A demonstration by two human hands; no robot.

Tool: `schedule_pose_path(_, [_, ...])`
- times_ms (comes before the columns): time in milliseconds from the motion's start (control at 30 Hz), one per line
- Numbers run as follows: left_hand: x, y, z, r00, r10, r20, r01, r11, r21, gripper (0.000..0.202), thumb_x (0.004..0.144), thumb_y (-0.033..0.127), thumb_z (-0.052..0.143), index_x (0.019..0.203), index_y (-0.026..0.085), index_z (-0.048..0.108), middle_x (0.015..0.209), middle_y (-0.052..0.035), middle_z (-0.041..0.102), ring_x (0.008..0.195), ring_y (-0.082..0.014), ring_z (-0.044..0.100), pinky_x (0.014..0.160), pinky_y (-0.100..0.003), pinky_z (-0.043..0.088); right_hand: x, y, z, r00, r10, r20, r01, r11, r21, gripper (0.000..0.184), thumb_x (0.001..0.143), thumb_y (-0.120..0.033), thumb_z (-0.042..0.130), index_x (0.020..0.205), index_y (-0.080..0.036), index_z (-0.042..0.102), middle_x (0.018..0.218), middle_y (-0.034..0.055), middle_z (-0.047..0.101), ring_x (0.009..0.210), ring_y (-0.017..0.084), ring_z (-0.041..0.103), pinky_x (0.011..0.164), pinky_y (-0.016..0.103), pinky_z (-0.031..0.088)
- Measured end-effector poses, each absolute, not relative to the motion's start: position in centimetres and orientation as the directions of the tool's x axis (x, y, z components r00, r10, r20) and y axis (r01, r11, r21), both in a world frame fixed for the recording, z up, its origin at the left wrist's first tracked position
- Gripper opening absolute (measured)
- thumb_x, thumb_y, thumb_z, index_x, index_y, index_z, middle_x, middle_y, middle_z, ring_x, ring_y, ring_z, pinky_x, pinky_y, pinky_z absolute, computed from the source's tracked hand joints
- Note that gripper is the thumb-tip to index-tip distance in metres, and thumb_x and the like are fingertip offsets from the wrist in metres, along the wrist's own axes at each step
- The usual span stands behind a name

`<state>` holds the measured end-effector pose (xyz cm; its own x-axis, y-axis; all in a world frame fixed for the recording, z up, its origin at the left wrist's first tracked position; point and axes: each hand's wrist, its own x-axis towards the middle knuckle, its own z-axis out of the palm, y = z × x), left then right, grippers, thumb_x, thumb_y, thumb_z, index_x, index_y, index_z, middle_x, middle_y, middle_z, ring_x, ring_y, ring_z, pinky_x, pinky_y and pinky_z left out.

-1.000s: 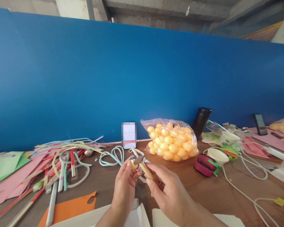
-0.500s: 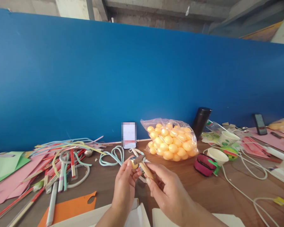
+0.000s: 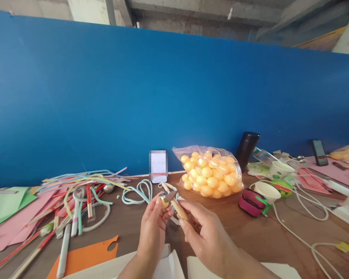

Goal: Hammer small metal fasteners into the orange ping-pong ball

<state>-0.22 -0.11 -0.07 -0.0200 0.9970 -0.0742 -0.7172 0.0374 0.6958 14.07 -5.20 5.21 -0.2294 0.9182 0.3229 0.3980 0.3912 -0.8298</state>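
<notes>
Left hand point(image 3: 153, 228): gripping, thumb and fingers pinched around a small yellow ball point(image 3: 164, 202) with a silvery, bluish top. Right hand point(image 3: 209, 231): gripping too, thumb and forefinger closed on the pale wooden handle point(image 3: 180, 210) of a small tool with a dark head point(image 3: 170, 196).

Tool orientation: handle's long axis ran on a diagonal, rear end at lower right in the right hand, front end at upper left by the ball. So it pointed away from the wearer and leftward. Dark head sat at an angle to the handle, its narrow tip aimed left and slightly down over the ball. Head overlapped the ball in view; couldn't tell if the tip was actually touching. Ball was round, so no long axis; silvery side faced up and away.

Position: both ball and tool were held up between the hands, above the brown table point(image 3: 229, 228), near the middle of the view. White-screened device point(image 3: 159, 166) stood just behind, against the blue panel point(image 3: 163, 89). Light-blue cord point(image 3: 138, 195) lay looped to the left; clear bag point(image 3: 182, 151) of orange-yellow balls point(image 3: 212, 182) sat to the right, beyond the right hand. Orange sheet point(image 3: 90, 254) lay flat at near left; purple case point(image 3: 252, 202) sat farther right, beside a paper cup point(image 3: 268, 192).
</notes>
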Motion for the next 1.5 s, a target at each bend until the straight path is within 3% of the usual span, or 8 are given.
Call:
schedule_pose_path(467, [-0.17,-0.03,-0.07,-0.043,0.995,-0.088,-0.721,0.031,0.692,0.030,0.079,0.029,0.070,0.104,0.014,0.065,0.085,-0.0072,0.069,0.072,-0.0144,0.064,0.067,-0.027,0.056,14.13,-4.96,4.83,-0.230,0.923,0.309,0.356,0.375,-0.856,0.033,0.093,-0.019,0.049,0.125,-0.026,0.053,0.115,0.0080,0.066,0.062,0.013,0.066,0.055,0.023,0.057])
schedule_pose_path(667, [-0.06,0.11,0.05,-0.064,0.990,-0.124,-0.718,0.041,0.694,0.025,0.079,0.031,0.070,0.096,0.013,0.066,0.080,-0.0064,0.067,0.068,-0.0141,0.063,0.064,-0.027,0.056,14.28,-5.05,4.93,-0.191,0.916,0.354,0.362,0.401,-0.842,0.033,0.093,-0.021,0.051,0.126,-0.025,0.053,0.100,0.0070,0.068,0.060,0.013,0.063,0.055,0.024,0.056])
schedule_pose_path(767, [-0.05,0.07,0.09,-0.052,0.992,-0.118,-0.722,0.044,0.690,0.025,0.079,0.031,0.070,0.095,0.013,0.066,0.081,-0.0071,0.067,0.070,-0.0151,0.064,0.064,-0.028,0.056,14.25,-5.24,5.05,-0.204,0.915,0.349,0.353,0.401,-0.845,0.032,0.094,-0.021,0.050,0.125,-0.027,0.053,0.102,0.0062,0.067,0.061,0.013,0.063,0.055,0.023,0.056])
schedule_pose_path(1100, [-0.12,-0.05,0.01,-0.036,0.997,-0.075,-0.712,0.028,0.701,0.037,0.080,0.031,0.069,0.113,0.014,0.064,0.088,-0.0083,0.070,0.074,-0.0143,0.064,0.067,-0.026,0.055,14.02,-5.18,4.89,-0.232,0.916,0.326,0.387,0.395,-0.834,0.033,0.092,-0.017,0.050,0.124,-0.025,0.053,0.110,0.0075,0.067,0.060,0.013,0.066,0.056,0.024,0.057])
schedule_pose_path(1267, [-0.14,-0.01,-0.19,-0.035,0.997,-0.065,-0.703,0.022,0.711,0.035,0.081,0.031,0.068,0.113,0.015,0.064,0.087,-0.0072,0.069,0.074,-0.0144,0.064,0.068,-0.027,0.055,14.20,-5.11,4.86,-0.227,0.916,0.332,0.371,0.396,-0.840,0.036,0.092,-0.018,0.049,0.128,-0.025,0.050,0.117,0.0085,0.065,0.063,0.013,0.065,0.056,0.023,0.057])
schedule_pose_path(1500, [-0.17,-0.07,-0.38,-0.039,0.997,-0.065,-0.705,0.018,0.709,0.031,0.080,0.031,0.069,0.107,0.015,0.065,0.086,-0.0069,0.069,0.073,-0.0141,0.064,0.069,-0.027,0.054,14.11,-5.15,5.00,-0.235,0.911,0.338,0.386,0.407,-0.828,0.035,0.092,-0.016,0.048,0.126,-0.025,0.052,0.110,0.0065,0.067,0.061,0.012,0.066,0.057,0.023,0.057])
